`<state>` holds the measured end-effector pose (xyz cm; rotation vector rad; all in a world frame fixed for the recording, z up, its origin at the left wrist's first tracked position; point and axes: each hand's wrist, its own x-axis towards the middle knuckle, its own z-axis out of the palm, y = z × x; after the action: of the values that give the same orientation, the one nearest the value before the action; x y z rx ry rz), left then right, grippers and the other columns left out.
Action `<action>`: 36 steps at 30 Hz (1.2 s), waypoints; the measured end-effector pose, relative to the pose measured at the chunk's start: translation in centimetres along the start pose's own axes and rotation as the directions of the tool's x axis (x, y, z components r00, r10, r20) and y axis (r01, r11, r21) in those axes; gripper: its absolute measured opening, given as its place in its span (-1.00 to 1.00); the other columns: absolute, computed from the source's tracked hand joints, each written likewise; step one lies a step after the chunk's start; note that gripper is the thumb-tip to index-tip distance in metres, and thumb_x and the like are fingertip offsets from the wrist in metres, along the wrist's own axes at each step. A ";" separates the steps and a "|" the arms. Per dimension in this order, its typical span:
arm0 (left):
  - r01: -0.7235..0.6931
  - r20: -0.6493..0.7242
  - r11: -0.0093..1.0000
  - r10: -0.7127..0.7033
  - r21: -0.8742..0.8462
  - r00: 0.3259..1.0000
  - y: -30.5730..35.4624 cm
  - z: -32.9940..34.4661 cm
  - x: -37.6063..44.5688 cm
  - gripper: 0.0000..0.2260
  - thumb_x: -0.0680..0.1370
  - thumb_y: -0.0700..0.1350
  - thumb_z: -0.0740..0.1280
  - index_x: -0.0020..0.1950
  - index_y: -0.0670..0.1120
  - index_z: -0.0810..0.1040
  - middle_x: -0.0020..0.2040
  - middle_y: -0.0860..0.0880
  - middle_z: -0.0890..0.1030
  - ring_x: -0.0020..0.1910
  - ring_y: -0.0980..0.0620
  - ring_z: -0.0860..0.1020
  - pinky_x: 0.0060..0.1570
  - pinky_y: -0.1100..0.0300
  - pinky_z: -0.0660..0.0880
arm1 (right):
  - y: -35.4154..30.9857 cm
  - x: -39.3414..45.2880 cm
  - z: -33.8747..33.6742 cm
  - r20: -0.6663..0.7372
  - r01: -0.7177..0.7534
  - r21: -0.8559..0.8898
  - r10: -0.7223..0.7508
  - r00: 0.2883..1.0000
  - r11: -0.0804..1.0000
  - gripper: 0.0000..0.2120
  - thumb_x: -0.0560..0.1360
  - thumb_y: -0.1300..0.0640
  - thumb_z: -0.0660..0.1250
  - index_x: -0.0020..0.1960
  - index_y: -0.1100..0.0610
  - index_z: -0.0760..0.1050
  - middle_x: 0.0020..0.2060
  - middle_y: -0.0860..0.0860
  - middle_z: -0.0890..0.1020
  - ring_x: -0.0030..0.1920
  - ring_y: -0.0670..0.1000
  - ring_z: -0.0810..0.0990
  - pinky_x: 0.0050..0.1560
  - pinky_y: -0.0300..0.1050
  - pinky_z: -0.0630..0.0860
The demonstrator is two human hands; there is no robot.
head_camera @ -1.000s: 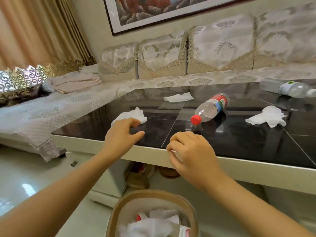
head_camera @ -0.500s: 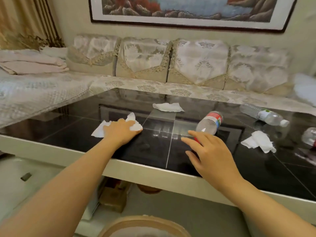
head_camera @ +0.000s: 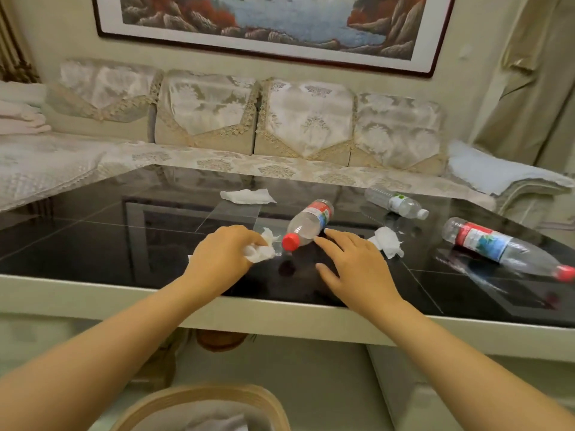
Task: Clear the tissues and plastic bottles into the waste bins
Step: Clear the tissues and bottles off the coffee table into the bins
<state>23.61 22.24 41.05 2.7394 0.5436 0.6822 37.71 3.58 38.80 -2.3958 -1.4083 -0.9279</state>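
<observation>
Your left hand [head_camera: 222, 259] grips crumpled tissue [head_camera: 261, 248] over black glass table [head_camera: 93, 244]. Your right hand [head_camera: 357, 265] open, fingers spread, index tip near red-capped bottle [head_camera: 308, 223] lying on side. Flat tissue [head_camera: 247, 195] farther back; another tissue [head_camera: 387, 242] just right of your hand. Two more bottles [head_camera: 396, 202] [head_camera: 504, 248] lie at right. Woven bin [head_camera: 205, 405] below table edge.

- Your shiny black table [head_camera: 93, 244] has three bottles lying down: one [head_camera: 308, 223] in the middle, one [head_camera: 396, 203] at the back, one [head_camera: 504, 248] on the right
- Two tissues rest on it: a flat one [head_camera: 247, 195] at the back, a crumpled one [head_camera: 387, 242] by the middle bottle
</observation>
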 end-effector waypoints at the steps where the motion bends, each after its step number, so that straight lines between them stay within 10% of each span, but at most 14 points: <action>1: 0.003 0.017 1.000 -0.004 0.013 1.000 0.8 0.1 0.1 -0.68 0.54 -0.15 0.34 0.27 0.10 0.55 0.13 0.02 0.60 0.00 -0.01 0.57 0.03 0.11 0.52 | 1.3 -0.3 0.0 0.041 -0.078 -0.003 0.078 0.996 0.997 -0.52 0.48 -0.02 0.34 0.36 0.06 0.41 0.32 0.05 0.47 0.28 0.09 0.46 0.23 0.04 0.41; 7: -0.050 0.093 0.988 0.036 0.145 0.995 5.2 1.8 0.3 -0.69 0.56 0.01 0.27 0.29 0.23 0.48 0.25 0.12 0.49 0.15 -0.02 0.51 0.14 0.11 0.45 | 8.8 -0.9 1.8 0.351 -0.529 -0.041 0.509 0.786 0.847 -0.39 0.53 -0.16 0.16 0.51 -0.09 0.05 0.53 0.07 0.03 0.47 0.18 0.09 0.39 0.26 0.18; 14: -0.177 0.018 0.944 0.179 0.278 0.984 4.8 3.4 -1.3 -0.52 0.51 -0.15 0.31 0.32 0.31 0.37 0.34 0.22 0.39 0.14 0.05 0.51 -0.02 0.16 0.50 | 10.3 1.7 4.4 0.496 -0.587 -0.047 0.529 0.688 0.808 -0.43 0.54 -0.28 0.03 0.50 -0.13 0.07 0.52 0.08 0.01 0.48 0.25 0.04 0.35 0.41 0.00; 19: -0.157 -0.030 0.947 0.172 0.280 0.985 4.3 3.1 -1.7 -0.51 0.49 -0.17 0.36 0.27 0.34 0.43 0.26 0.19 0.47 0.05 0.00 0.56 -0.08 0.08 0.55 | 10.0 1.5 4.3 0.358 -0.483 0.092 0.424 0.832 0.871 -0.67 0.56 -0.09 0.12 0.23 -0.03 0.50 0.24 0.11 0.46 0.18 0.20 0.42 0.10 0.06 0.41; 26: -0.165 -0.116 0.953 0.199 0.253 0.973 3.0 1.2 -7.7 -0.53 0.42 -0.20 0.44 0.17 0.32 0.53 0.14 0.22 0.55 -0.10 0.06 0.57 -0.34 0.16 0.44 | 3.3 -2.2 0.1 0.137 -0.255 0.316 0.222 0.965 0.914 -0.83 0.48 0.20 0.27 -0.05 0.09 0.64 0.01 0.05 0.60 -0.04 0.14 0.55 -0.17 -0.04 0.40; 31: -0.264 -0.069 0.923 0.294 0.281 0.953 0.6 -0.5 -13.5 -0.57 0.35 -0.12 0.55 0.19 0.13 0.59 0.12 0.09 0.61 -0.13 0.04 0.61 -0.37 0.21 0.49 | -5.2 -6.9 -2.6 -0.040 -0.014 0.650 0.053 0.998 0.759 -0.88 0.44 0.23 0.39 -0.05 0.07 0.62 -0.10 -0.02 0.65 -0.10 0.01 0.58 -0.09 -0.07 0.50; 36: -0.117 0.012 0.973 0.117 0.200 0.993 -2.6 0.7 -17.9 -0.63 0.44 -0.06 0.46 0.23 0.17 0.56 0.19 0.12 0.57 -0.03 0.04 0.61 -0.21 0.13 0.55 | -11.6 -11.6 -0.8 0.075 -0.021 0.767 -0.056 0.996 0.641 -0.86 0.46 0.13 0.40 0.02 0.03 0.58 -0.13 -0.11 0.62 -0.11 -0.09 0.55 -0.12 -0.10 0.53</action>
<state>8.55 16.97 32.49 2.9794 0.4773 0.6883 23.61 0.99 30.80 -1.7600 -1.4534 -0.1156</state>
